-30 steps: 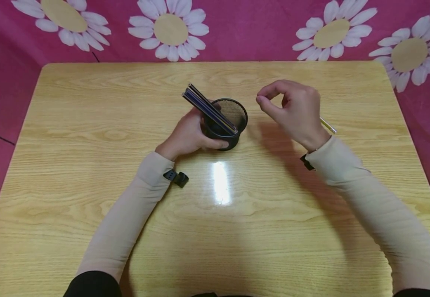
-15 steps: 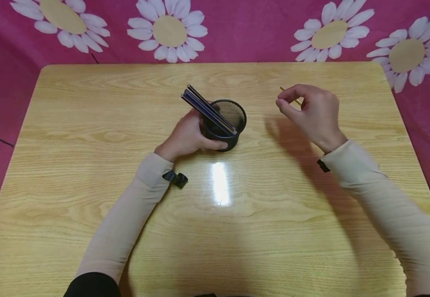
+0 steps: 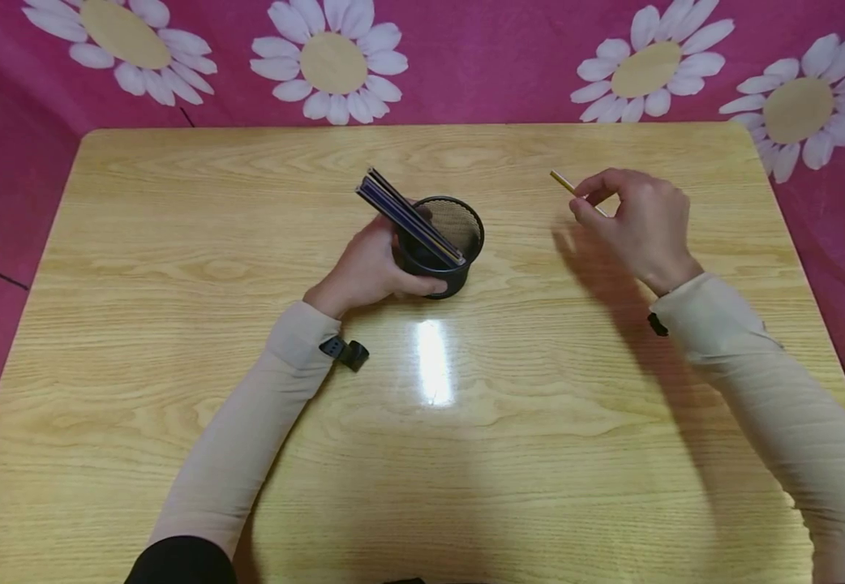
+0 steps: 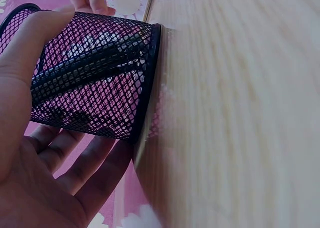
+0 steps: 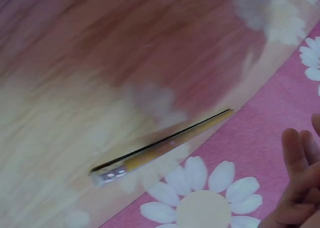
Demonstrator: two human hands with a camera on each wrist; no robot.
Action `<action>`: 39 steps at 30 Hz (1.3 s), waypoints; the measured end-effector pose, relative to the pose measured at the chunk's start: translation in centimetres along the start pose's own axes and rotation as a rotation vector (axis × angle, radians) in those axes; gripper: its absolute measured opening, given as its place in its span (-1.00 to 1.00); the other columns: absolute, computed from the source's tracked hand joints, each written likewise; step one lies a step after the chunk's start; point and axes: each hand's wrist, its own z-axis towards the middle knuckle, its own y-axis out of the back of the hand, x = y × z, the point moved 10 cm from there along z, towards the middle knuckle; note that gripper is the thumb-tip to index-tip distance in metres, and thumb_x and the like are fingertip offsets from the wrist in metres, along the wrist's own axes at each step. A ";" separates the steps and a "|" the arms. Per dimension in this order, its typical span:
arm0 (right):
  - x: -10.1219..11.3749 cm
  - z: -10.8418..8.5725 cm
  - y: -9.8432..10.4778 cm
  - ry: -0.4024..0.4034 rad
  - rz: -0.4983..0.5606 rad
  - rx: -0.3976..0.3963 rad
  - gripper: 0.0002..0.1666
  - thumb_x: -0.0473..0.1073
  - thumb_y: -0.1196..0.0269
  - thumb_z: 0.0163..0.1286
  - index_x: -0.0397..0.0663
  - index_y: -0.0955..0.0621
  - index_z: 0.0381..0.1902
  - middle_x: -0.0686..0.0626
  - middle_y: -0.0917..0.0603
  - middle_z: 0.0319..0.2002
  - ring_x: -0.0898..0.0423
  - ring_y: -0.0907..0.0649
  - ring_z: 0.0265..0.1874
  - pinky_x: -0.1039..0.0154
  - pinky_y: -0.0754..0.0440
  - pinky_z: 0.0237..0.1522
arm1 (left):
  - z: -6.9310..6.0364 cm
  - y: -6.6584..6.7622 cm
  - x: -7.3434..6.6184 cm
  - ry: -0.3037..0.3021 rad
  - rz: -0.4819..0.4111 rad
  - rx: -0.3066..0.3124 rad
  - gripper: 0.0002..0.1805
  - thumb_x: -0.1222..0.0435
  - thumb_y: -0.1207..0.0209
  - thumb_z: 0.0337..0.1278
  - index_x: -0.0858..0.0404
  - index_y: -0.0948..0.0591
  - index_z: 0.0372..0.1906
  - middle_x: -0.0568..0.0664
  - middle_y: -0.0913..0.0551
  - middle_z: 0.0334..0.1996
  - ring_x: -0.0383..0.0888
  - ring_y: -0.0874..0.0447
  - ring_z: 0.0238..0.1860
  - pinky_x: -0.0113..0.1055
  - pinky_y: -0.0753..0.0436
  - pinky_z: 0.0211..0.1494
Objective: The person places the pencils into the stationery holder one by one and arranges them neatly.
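In the head view my left hand [image 3: 364, 272] grips a black mesh pencil cup [image 3: 459, 219], thumb along the near side and fingers round the far side. Several dark pencils [image 3: 404, 212] lean in the cup, their upper ends pointing to the far left. The left wrist view shows the left hand [image 4: 55, 188] curled about the mesh cup [image 4: 95, 87]. A yellow pencil [image 3: 563, 182] lies on the table at the right. Over it hovers my right hand [image 3: 637, 223], fingers loosely curled. In the right wrist view, this pencil [image 5: 165, 147] lies apart from the right hand [image 5: 300, 183].
The wood-grain table [image 3: 320, 454] carries a bright light reflection near its middle. A pink cloth [image 3: 466, 65] with large white daisies hangs behind the table and at its sides.
My right hand has moved to the right, away from the cup, uncovering the far end of the yellow pencil. The left hand and cup have stayed in place.
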 end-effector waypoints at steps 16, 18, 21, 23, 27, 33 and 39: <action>-3.3 0.2 -2.5 -0.093 -0.117 0.200 -0.71 -0.05 -0.38 0.56 -0.14 -0.79 0.04 -0.18 -0.82 -0.13 -0.14 -0.63 -0.40 -0.09 -0.34 -0.33 | 0.0 0.0 0.1 -0.005 0.028 -0.002 0.18 0.21 -0.78 -0.23 0.34 -0.38 0.56 0.12 -0.56 0.47 -0.01 -0.49 0.46 -0.19 -0.32 0.56; -3.5 0.3 -2.7 -0.099 -0.125 0.211 -0.70 -0.07 -0.36 0.56 -0.16 -0.79 0.05 -0.19 -0.82 -0.12 -0.16 -0.66 -0.34 -0.09 -0.36 -0.32 | 0.0 0.0 0.0 -0.004 0.032 -0.001 0.18 0.21 -0.78 -0.23 0.34 -0.38 0.56 0.11 -0.56 0.47 -0.02 -0.48 0.47 -0.19 -0.32 0.56; -3.8 0.5 -2.8 -0.104 -0.136 0.227 -0.70 -0.09 -0.35 0.56 -0.18 -0.79 0.06 -0.20 -0.82 -0.13 -0.18 -0.69 -0.29 -0.12 -0.39 -0.33 | 0.1 0.1 0.0 -0.007 0.032 0.000 0.18 0.22 -0.78 -0.23 0.35 -0.38 0.55 0.12 -0.56 0.46 -0.02 -0.47 0.47 -0.19 -0.31 0.56; -3.9 0.6 -3.0 -0.105 -0.149 0.236 -0.70 -0.11 -0.34 0.56 -0.20 -0.79 0.07 -0.21 -0.81 -0.13 -0.18 -0.70 -0.28 -0.14 -0.42 -0.34 | 0.1 0.0 -0.1 -0.009 0.030 0.000 0.17 0.22 -0.78 -0.23 0.35 -0.38 0.55 0.12 -0.56 0.46 -0.02 -0.47 0.48 -0.19 -0.31 0.57; -4.0 0.7 -3.1 -0.099 -0.186 0.248 -0.70 -0.12 -0.35 0.55 -0.22 -0.79 0.04 -0.22 -0.80 -0.17 -0.21 -0.70 -0.28 -0.20 -0.47 -0.36 | 0.1 0.0 0.0 -0.016 0.036 0.000 0.17 0.21 -0.78 -0.22 0.36 -0.38 0.55 0.12 -0.56 0.46 -0.02 -0.47 0.48 -0.18 -0.31 0.57; -4.3 0.6 -3.1 -0.097 -0.229 0.243 -0.76 -0.16 -0.35 0.46 -0.19 -0.81 -0.07 -0.20 -0.78 -0.24 -0.28 -0.71 -0.28 -0.31 -0.50 -0.38 | 0.1 0.0 0.0 -0.009 0.042 -0.001 0.17 0.20 -0.78 -0.22 0.35 -0.38 0.55 0.10 -0.56 0.47 -0.03 -0.47 0.48 -0.20 -0.31 0.57; -4.7 0.5 -3.3 -0.127 -0.245 0.258 -0.75 -0.16 -0.33 0.44 -0.19 -0.82 -0.08 -0.25 -0.78 -0.21 -0.35 -0.72 -0.25 -0.38 -0.54 -0.38 | 0.1 0.0 0.0 -0.014 0.037 -0.003 0.16 0.21 -0.79 -0.22 0.36 -0.38 0.54 0.12 -0.56 0.47 -0.02 -0.46 0.50 -0.20 -0.29 0.58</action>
